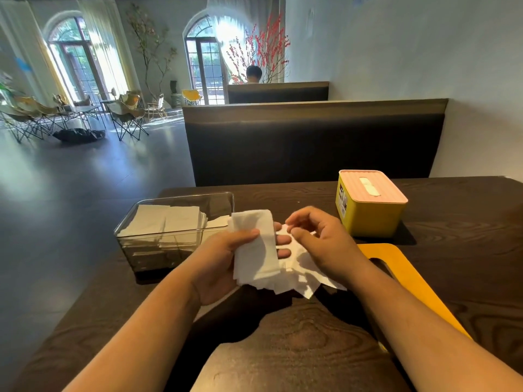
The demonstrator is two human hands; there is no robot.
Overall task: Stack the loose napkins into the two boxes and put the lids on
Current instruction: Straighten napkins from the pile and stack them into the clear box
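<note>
Left hand (226, 258) clamps a white napkin stack (259, 250), right hand (319, 244) pinching loose sheets beside it; clear box (158, 222) just left, part-filled, lidless; yellow box (370, 213) far right, lidded; yellow lid (402, 275) right, unplaced.

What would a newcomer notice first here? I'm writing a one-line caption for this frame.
The white napkins bunched in the left hand at centre, the right hand picking at them. Left stands an open clear box partly filled; far right, a yellow box with its pink lid on.
</note>
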